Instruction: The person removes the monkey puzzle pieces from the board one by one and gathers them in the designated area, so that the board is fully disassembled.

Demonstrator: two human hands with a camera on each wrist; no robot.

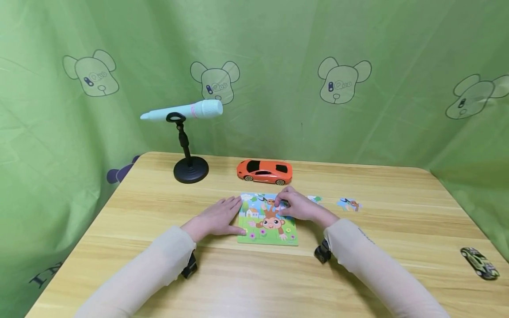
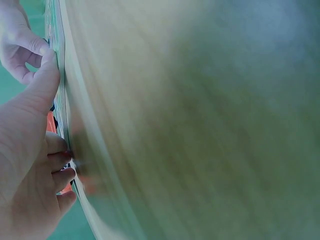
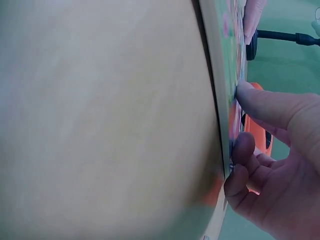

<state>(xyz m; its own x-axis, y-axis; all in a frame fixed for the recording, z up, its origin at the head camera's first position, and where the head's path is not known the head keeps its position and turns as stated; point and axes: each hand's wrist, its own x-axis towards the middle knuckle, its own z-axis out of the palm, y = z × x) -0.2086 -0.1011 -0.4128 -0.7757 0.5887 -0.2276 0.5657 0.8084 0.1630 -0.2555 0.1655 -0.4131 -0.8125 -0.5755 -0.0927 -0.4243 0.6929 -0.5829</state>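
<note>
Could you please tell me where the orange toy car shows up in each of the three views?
Head: the car sits at centre, on the table behind the puzzle.
Left wrist: an orange sliver at the left edge, behind the left hand.
Right wrist: orange bodywork at right, behind the right hand's fingers.
Shared landmark: the puzzle's edge.

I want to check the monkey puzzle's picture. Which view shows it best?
The head view: the monkey puzzle lies face-up between both hands. The left wrist and right wrist views catch only its thin edge, blurred.
</note>
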